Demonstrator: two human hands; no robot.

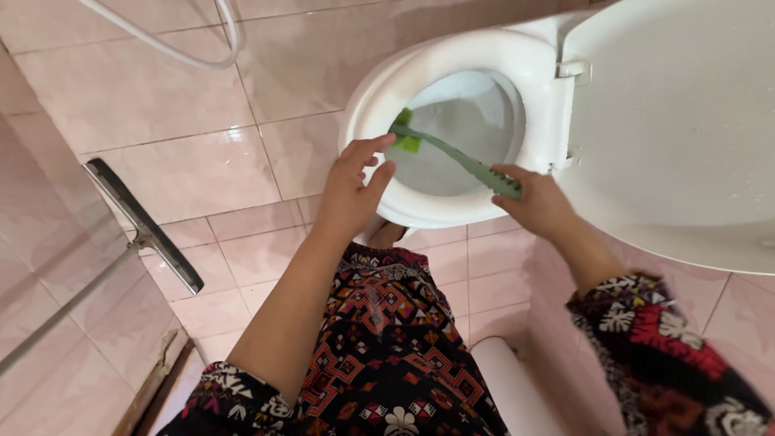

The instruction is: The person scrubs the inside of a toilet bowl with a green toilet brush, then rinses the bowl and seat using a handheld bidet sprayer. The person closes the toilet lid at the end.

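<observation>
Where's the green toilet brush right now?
The green toilet brush spans the toilet bowl at upper centre, handle gripped by the right hand, head beside the left hand.

a home bathroom: white toilet (452,121), pink floor tiles (186,169), floor squeegee (145,226).

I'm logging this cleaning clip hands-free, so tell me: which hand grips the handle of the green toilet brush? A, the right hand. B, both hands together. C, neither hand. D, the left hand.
A: the right hand closes around the handle end of the green toilet brush, while the left hand is spread open by the toilet seat near the brush head, gripping nothing.
</observation>
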